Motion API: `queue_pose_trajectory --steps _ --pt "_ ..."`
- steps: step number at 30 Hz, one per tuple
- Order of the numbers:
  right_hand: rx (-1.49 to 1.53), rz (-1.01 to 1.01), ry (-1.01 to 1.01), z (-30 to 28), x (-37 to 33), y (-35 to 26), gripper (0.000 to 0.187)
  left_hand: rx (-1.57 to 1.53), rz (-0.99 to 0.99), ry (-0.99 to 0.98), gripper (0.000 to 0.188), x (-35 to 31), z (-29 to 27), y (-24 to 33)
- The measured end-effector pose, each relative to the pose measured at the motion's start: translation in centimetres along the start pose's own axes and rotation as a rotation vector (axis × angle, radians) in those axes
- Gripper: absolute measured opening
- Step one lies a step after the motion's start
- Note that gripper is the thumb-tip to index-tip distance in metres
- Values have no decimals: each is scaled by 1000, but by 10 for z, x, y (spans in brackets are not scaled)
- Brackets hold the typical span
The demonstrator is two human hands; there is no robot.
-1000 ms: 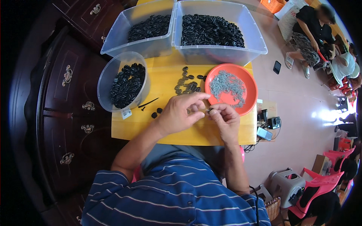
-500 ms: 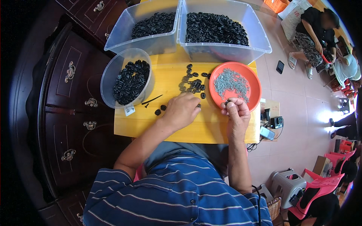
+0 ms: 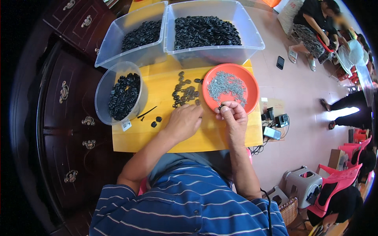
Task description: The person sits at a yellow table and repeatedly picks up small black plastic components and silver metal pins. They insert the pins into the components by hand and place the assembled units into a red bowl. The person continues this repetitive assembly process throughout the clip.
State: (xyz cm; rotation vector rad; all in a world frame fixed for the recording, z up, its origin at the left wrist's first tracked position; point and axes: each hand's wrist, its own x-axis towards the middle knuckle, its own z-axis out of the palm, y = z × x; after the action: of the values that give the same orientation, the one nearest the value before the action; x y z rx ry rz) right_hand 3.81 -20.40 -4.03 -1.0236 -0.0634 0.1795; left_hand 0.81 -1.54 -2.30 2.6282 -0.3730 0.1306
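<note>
My right hand (image 3: 235,119) is over the near rim of a round orange-red plate (image 3: 254,96). Its thumb and fingers pinch a small dark piece (image 3: 221,107), mostly covered by the fingertips. Small silvery screw-like metal parts (image 3: 227,85) are heaped on the plate. My left hand (image 3: 182,122) rests palm down on the yellow tabletop (image 3: 214,137), fingers bent together; anything under its fingertips is hidden. Just beyond it lies a loose group of small black oval pieces (image 3: 185,94). Two more black ovals (image 3: 156,121) sit left of that hand.
A round clear tub (image 3: 101,100) of black pieces stands at the left. Two clear bins (image 3: 214,52) with more pieces are at the back. A thin black strip (image 3: 147,112) lies near the tub. Dark drawers (image 3: 65,129) flank the left; another person (image 3: 315,23) sits far right.
The whole view has shifted, so the table sits further left. A black piece that showed at my left fingertips is out of sight. My right hand keeps its pinch over the plate.
</note>
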Motion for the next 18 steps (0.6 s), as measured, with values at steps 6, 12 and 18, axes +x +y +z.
queue_pose_trajectory --steps 6,12,18 --pt "77 33 1 2 -1 2 13 -490 -4 76 20 -8 -13 42" --pt "235 161 -16 11 -5 2 14 -595 56 108 20 -12 11 54" --pt "330 194 -20 9 -5 3 13 -609 75 178 18 -13 15 62"
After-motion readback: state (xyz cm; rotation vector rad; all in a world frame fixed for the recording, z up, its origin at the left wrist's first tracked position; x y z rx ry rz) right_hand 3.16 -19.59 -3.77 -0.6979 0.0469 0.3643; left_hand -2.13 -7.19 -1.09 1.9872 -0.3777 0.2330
